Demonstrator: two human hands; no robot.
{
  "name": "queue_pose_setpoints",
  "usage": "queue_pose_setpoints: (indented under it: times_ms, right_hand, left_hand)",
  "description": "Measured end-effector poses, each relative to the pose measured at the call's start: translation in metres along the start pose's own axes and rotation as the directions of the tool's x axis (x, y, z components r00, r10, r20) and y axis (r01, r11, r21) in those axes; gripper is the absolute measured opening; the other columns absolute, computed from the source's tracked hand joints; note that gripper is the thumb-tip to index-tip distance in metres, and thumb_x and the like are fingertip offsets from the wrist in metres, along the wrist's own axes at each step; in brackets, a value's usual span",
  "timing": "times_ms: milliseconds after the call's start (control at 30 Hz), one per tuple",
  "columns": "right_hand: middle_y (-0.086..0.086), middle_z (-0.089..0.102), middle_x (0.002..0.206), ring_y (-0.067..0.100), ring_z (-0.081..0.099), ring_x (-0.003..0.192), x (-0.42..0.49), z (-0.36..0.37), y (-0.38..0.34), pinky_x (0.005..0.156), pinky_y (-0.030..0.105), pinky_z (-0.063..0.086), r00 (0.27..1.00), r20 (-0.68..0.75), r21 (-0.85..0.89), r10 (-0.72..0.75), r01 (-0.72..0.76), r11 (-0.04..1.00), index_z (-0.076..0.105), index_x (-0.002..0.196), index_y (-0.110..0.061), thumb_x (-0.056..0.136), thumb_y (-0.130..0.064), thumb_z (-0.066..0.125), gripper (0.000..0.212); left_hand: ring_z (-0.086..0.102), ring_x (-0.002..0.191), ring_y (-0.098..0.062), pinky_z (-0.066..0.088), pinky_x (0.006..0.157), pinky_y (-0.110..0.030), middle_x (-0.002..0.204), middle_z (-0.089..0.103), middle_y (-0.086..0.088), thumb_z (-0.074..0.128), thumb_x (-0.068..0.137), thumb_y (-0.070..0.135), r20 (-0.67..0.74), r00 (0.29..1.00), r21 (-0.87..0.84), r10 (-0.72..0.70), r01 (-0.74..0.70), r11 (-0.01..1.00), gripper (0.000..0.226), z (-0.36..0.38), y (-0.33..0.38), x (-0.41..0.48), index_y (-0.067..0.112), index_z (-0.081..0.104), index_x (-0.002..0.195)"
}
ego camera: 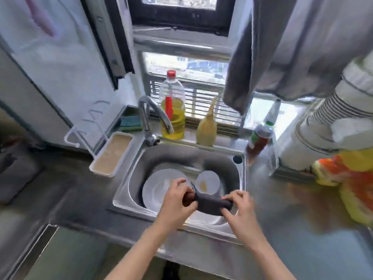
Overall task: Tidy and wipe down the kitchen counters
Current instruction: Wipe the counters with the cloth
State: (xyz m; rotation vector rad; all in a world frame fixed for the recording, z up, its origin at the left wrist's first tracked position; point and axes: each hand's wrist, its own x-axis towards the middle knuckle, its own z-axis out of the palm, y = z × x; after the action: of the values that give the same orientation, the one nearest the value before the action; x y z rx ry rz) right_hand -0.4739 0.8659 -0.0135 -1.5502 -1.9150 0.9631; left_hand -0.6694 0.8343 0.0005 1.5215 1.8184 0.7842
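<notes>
Over the steel sink [132, 196] I hold a dark grey cloth [210, 203], rolled into a thick twist. My left hand [177, 203] grips its left end, and my right hand [240, 209] grips the right end. Below the cloth, a large white plate [157, 190] and a small white bowl [207, 183] lie in the basin. The steel counter [292, 215] stretches to both sides of the sink.
A curved tap [150, 116] stands behind the basin. On the sill are an oil bottle [173, 110], a yellow squeeze bottle [206, 126] and a dark sauce bottle [259, 140]. A white tray [112, 154] sits left, a yellow-orange bag [347, 178] right. A grey towel [282, 47] hangs overhead.
</notes>
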Motion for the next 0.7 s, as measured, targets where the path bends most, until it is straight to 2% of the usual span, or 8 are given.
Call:
queue_pose_setpoints:
  times_ms: [67,167,300,367,433,533,633,700]
  right_hand:
    - [-0.002,0.057,0.104,0.008,0.051,0.100,0.020,-0.001,-0.001,0.086,0.016,0.037,0.984,0.053,0.239,0.168,-0.176,0.955,0.060,0.088,-0.014,0.079,0.000,0.066,0.018]
    - [0.008,0.063,0.090,0.015,0.059,0.081,0.053,0.011,0.004,0.065,0.012,0.047,0.915,0.049,0.561,0.400,-0.356,0.747,0.052,0.096,-0.007,0.086,0.003,0.059,0.015]
    - [0.004,0.064,0.101,0.013,0.062,0.089,0.098,0.024,0.014,0.069,0.019,0.051,0.834,0.023,0.776,0.551,-0.363,0.517,0.046,0.106,-0.014,0.086,0.007,0.057,0.030]
    - [-0.001,0.062,0.107,0.010,0.060,0.092,0.125,0.023,0.022,0.074,0.021,0.051,0.820,0.003,0.806,0.572,-0.341,0.484,0.045,0.115,-0.014,0.085,0.011,0.055,0.040]
    - [0.001,0.061,0.110,0.010,0.058,0.091,0.157,0.020,0.035,0.076,0.020,0.050,0.796,-0.089,0.772,0.599,-0.325,0.546,0.047,0.114,-0.015,0.083,0.011,0.057,0.041]
    - [0.009,0.059,0.113,0.017,0.054,0.099,0.209,0.019,0.056,0.083,0.020,0.047,0.781,-0.241,0.661,0.577,-0.303,0.686,0.047,0.109,-0.017,0.082,0.005,0.062,0.038]
    - [0.003,0.057,0.111,0.014,0.055,0.097,0.246,0.019,0.074,0.090,0.031,0.046,0.784,-0.338,0.515,0.520,-0.308,0.800,0.046,0.114,-0.017,0.085,0.000,0.060,0.036]
    - [-0.002,0.055,0.105,0.006,0.053,0.085,0.259,0.018,0.085,0.082,0.026,0.044,0.782,-0.391,0.441,0.485,-0.304,0.845,0.048,0.115,-0.015,0.086,-0.002,0.059,0.033]
  left_hand:
    - [0.053,0.092,-0.004,0.037,0.074,-0.007,0.095,0.053,0.006,0.067,0.074,0.023,0.109,0.991,-0.139,-0.081,0.096,0.986,0.016,0.001,-0.001,0.032,0.018,0.054,0.083]
    - [0.049,0.053,0.005,0.039,0.047,-0.010,0.071,0.051,-0.001,0.065,0.084,0.010,0.190,0.963,-0.407,-0.193,0.256,0.877,0.015,0.013,0.001,0.074,0.003,0.052,0.088]
    - [0.062,0.074,-0.002,0.049,0.060,-0.017,0.096,0.063,-0.006,0.067,0.080,0.003,0.197,0.939,-0.609,-0.281,0.342,0.715,0.030,0.036,-0.003,0.128,0.009,0.054,0.106]
    - [0.061,0.091,-0.012,0.051,0.074,-0.025,0.106,0.061,-0.004,0.071,0.076,0.004,0.211,0.933,-0.601,-0.290,0.358,0.715,0.041,0.046,-0.004,0.156,0.018,0.053,0.110]
    - [0.058,0.096,-0.013,0.050,0.083,-0.027,0.106,0.059,-0.001,0.069,0.078,0.003,0.160,0.952,-0.551,-0.260,0.304,0.777,0.043,0.059,-0.004,0.186,0.025,0.052,0.110]
    - [0.052,0.094,-0.006,0.038,0.085,-0.007,0.107,0.054,-0.002,0.063,0.081,0.003,-0.028,0.992,-0.329,-0.125,0.109,0.938,0.035,0.088,0.004,0.232,0.023,0.053,0.108]
    - [0.045,0.094,-0.002,0.034,0.091,-0.010,0.109,0.045,-0.001,0.057,0.086,0.002,-0.144,0.990,-0.149,0.014,-0.035,0.988,0.020,0.120,0.013,0.263,0.016,0.059,0.099]
    - [0.040,0.107,-0.002,0.028,0.096,-0.009,0.120,0.040,0.002,0.053,0.090,0.007,-0.183,0.979,-0.027,0.090,-0.096,0.995,0.019,0.142,0.011,0.278,0.013,0.061,0.106]
